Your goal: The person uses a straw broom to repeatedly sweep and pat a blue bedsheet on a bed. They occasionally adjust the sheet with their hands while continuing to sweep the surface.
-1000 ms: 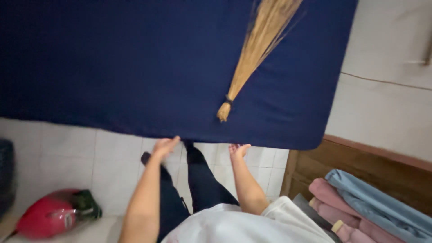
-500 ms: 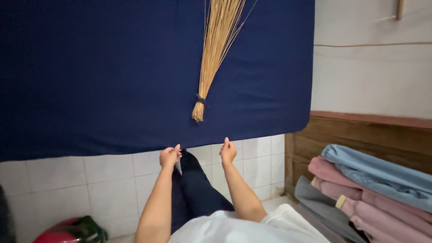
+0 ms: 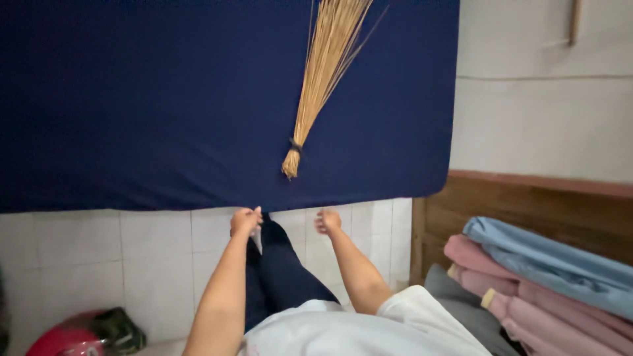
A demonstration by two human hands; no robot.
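Both hands reach to the near edge of a dark blue mattress. The left hand is curled shut at that edge; the right hand is loosely fisted just below it, holding nothing visible. A straw broom lies on the mattress, just beyond. Folded blankets are stacked at the right.

We note a white tiled floor underfoot. Pale wall at two o'clock; wooden bedframe at four.

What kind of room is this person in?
Probably a bedroom in a home. A mattress in a dark blue sheet fills most of the view, with a straw hand broom lying on it, and folded pink and blue blankets are stacked beside a wooden frame.
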